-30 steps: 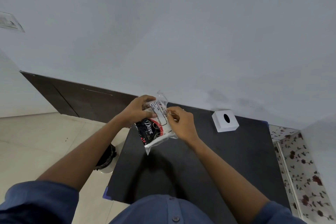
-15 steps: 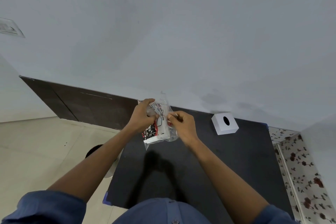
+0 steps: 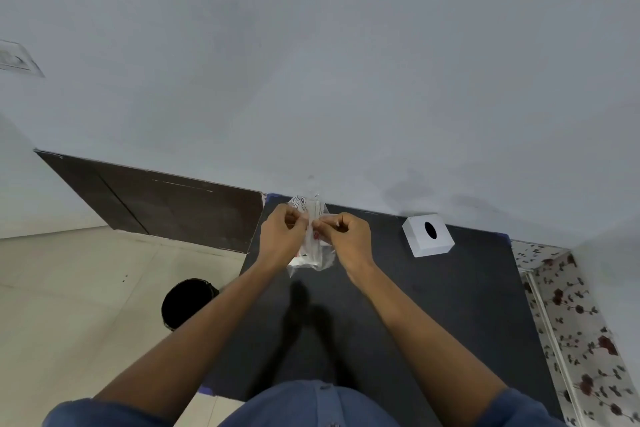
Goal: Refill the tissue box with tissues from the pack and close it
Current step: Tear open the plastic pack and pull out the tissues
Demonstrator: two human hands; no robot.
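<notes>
The tissue pack (image 3: 312,248), a clear plastic wrapper with white tissues and printed label, is held upright in the air above the black table (image 3: 433,315). My left hand (image 3: 281,236) pinches its left side and my right hand (image 3: 344,236) pinches its right side, fingers curled close together at the wrapper's middle. The hands hide much of the pack. The white tissue box (image 3: 427,235), with a dark oval slot on top, stands closed near the wall at the table's far right, well apart from both hands.
A grey wall runs right behind the table's far edge. A dark round bin (image 3: 187,302) stands on the tiled floor left of the table. A floral-patterned surface (image 3: 568,322) borders the table's right side. Dark wooden panelling (image 3: 166,204) lines the wall at left.
The pack has been turned from lying face-up to edge-on and raised towards the wall. Both hands have closed in on its middle, fingers pinching the wrapper.
</notes>
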